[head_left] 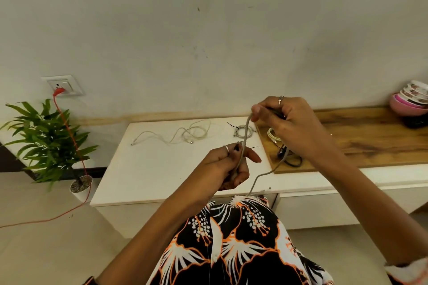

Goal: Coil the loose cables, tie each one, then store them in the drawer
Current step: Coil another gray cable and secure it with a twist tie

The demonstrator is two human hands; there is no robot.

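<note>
Both hands, left hand [228,164] and right hand [281,115], pinch thin grey cable [245,134]; its dangling tail below could snag, loosening the coil.

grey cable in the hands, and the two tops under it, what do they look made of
Grey cable: looks like a matte woven or rubbery jacket, bending softly between the left hand and right hand; too blurred to say which.
White top: smooth, plain white, likely laminate or painted board.
Brown top: wood grain with knots, faint sheen; wood or wood-look laminate.
</note>
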